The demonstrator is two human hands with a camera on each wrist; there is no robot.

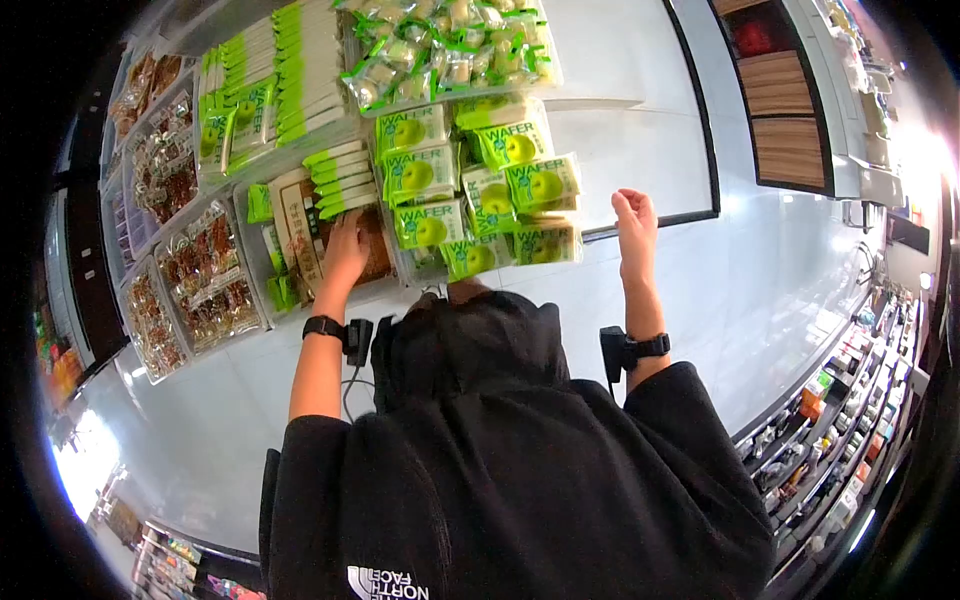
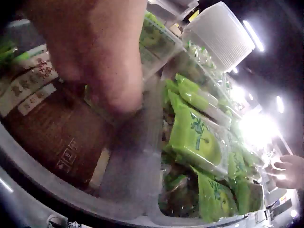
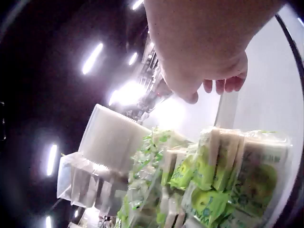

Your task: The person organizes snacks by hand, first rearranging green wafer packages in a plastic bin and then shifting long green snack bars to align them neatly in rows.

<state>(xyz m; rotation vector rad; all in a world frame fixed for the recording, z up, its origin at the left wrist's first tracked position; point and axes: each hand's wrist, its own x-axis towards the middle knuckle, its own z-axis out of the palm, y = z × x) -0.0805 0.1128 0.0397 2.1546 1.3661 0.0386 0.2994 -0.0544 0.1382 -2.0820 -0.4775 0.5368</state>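
Observation:
My left hand (image 1: 345, 252) reaches down into a clear plastic bin (image 1: 385, 272), at the near end of a row of green-and-white wafer packets (image 1: 340, 178). Brown printed cardboard (image 2: 61, 128) lies under and beside it in the left wrist view. A bit of green shows by that hand, but its fingertips are hidden and I cannot tell whether they grip a packet. To the right of a pile of apple wafer packets (image 1: 490, 190), my right hand (image 1: 637, 225) hangs over the table with loosely curled fingers (image 3: 219, 86) and nothing in them.
Behind the wafer pile stands a bin of small green-and-clear wrapped sweets (image 1: 450, 50). Longer rows of wafer packets (image 1: 285, 75) fill another bin at the back left. Bins of brown wrapped snacks (image 1: 205, 270) line the left side. A pale table (image 1: 620, 100) extends to the right.

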